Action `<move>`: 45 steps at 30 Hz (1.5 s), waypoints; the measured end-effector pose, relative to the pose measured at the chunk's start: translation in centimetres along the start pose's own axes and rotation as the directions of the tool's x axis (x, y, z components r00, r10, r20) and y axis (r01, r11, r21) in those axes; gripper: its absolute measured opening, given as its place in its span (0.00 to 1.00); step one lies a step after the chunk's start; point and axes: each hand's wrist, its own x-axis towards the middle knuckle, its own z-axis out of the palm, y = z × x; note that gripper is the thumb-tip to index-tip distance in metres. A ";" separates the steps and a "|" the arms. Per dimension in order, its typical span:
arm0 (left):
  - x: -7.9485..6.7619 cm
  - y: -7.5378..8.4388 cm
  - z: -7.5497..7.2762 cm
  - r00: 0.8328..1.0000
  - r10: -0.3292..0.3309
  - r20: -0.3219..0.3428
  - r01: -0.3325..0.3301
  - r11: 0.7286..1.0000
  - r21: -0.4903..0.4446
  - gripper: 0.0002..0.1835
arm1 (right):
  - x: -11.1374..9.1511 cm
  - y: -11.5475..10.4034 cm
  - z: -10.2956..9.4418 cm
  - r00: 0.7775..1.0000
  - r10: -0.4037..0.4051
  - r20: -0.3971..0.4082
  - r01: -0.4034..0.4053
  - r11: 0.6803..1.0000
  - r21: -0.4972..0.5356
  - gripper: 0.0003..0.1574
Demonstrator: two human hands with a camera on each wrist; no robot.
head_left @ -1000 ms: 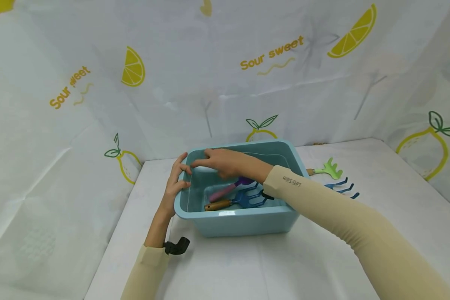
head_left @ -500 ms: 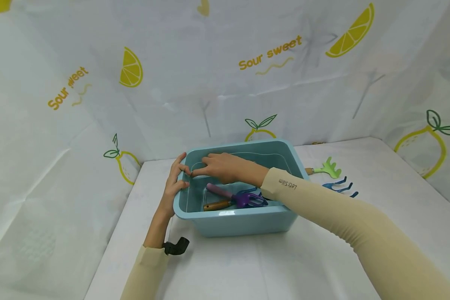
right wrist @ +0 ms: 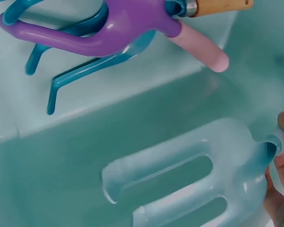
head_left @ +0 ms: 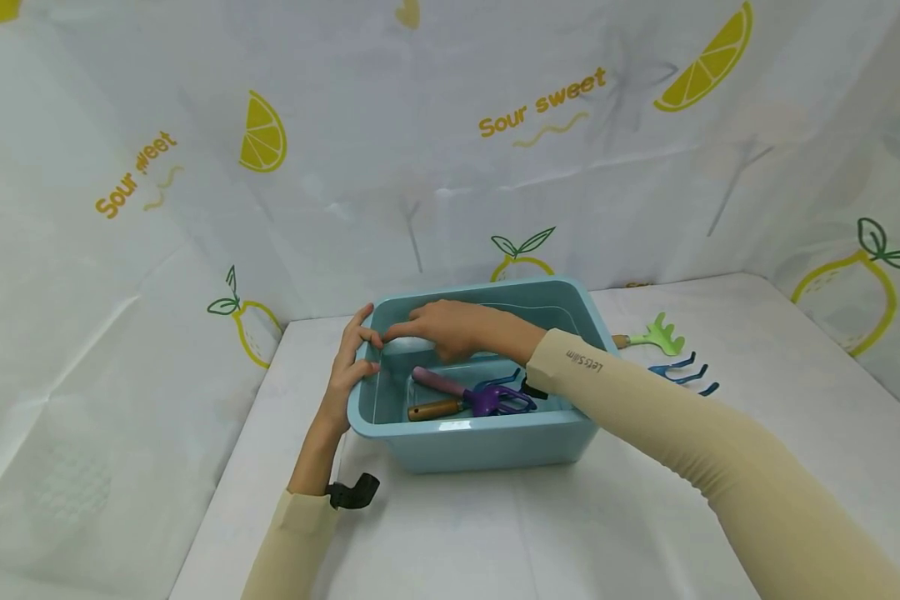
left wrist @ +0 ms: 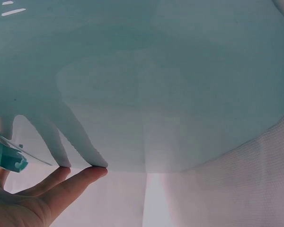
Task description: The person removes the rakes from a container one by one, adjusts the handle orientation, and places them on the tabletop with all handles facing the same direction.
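Note:
A light blue plastic tub [head_left: 487,450] stands on the table. My left hand [head_left: 345,367] grips its left rim, with the fingers against the outer wall in the left wrist view. Inside the tub, my right hand [head_left: 450,327] holds a pale blue garden hand fork [right wrist: 232,161] by its handle end, close to the left wall. That fork's colour nearly matches the tub, and the head view hardly shows it. On the tub floor, a purple hand fork [head_left: 486,401] with a pink handle lies across a blue cultivator with a wooden handle [head_left: 435,409].
To the tub's right lie a green hand rake [head_left: 658,335] and another blue cultivator [head_left: 682,372], partly hidden behind the tub and right sleeve. A white sheet printed with lemons hangs behind the white table [head_left: 450,533].
The purple fork has come to lie over the blue cultivator, its pink handle swung toward the back. My right hand dipped slightly, then rose again. My left hand stays on the rim.

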 end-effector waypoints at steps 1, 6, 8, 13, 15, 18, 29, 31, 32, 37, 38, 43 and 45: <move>0.0 0.1 0.0 1.000 -0.001 0.000 0.001 1.000 0.001 0.18 | 0.0 0.0 -0.1 1.000 0.001 0.006 -0.002 1.000 0.015 0.51; 0.1 0.2 0.1 1.000 0.000 0.007 0.000 1.000 -0.007 0.18 | -0.3 0.2 -0.5 0.999 -0.006 0.033 0.004 0.998 0.064 0.51; 0.0 0.2 0.1 1.000 0.000 0.010 0.000 1.000 -0.013 0.18 | -0.4 0.2 -0.6 0.999 -0.010 0.042 0.007 0.996 0.084 0.52; -0.1 0.1 0.0 1.000 -0.005 0.013 0.005 1.000 -0.023 0.17 | -0.6 0.3 -0.9 0.998 -0.035 0.048 0.028 0.991 0.134 0.52; -0.1 0.1 0.0 1.000 -0.006 0.015 0.006 1.000 -0.025 0.17 | -0.6 0.5 -1.0 0.998 -0.048 0.048 0.040 0.987 0.155 0.51; -0.1 0.1 0.0 1.000 -0.004 0.015 0.004 1.000 -0.026 0.17 | -0.7 0.8 -1.2 0.997 -0.066 0.046 0.056 0.980 0.189 0.51; 0.0 -0.1 0.1 1.000 -0.006 0.005 0.006 1.000 -0.013 0.17 | -1.3 1.6 -2.0 0.998 -0.051 0.034 0.039 0.959 0.281 0.51; 0.0 -0.1 0.0 1.000 -0.003 0.006 0.003 1.000 -0.015 0.17 | -1.4 1.6 -2.2 0.998 -0.049 0.029 0.039 0.958 0.285 0.50; 0.0 -0.1 0.0 1.000 -0.003 0.005 0.003 1.000 -0.015 0.17 | -1.4 1.6 -2.3 0.999 -0.048 0.025 0.039 0.959 0.282 0.50; 0.0 0.0 0.0 1.000 0.000 0.004 0.000 1.000 -0.014 0.17 | -1.8 1.7 -2.7 0.999 -0.050 0.006 0.046 0.959 0.281 0.49; 0.0 0.1 0.0 1.000 -0.001 0.004 0.001 1.000 -0.014 0.17 | -1.8 1.7 -2.8 0.999 -0.052 0.002 0.049 0.958 0.284 0.49; -0.1 0.2 0.1 1.000 -0.009 0.002 0.009 1.000 -0.019 0.18 | -2.2 1.8 -3.4 0.999 -0.051 -0.016 0.054 0.954 0.296 0.49; -0.1 0.2 0.1 1.000 -0.011 0.004 0.011 1.000 -0.018 0.18 | -2.4 1.8 -3.7 0.999 -0.049 -0.019 0.052 0.954 0.294 0.49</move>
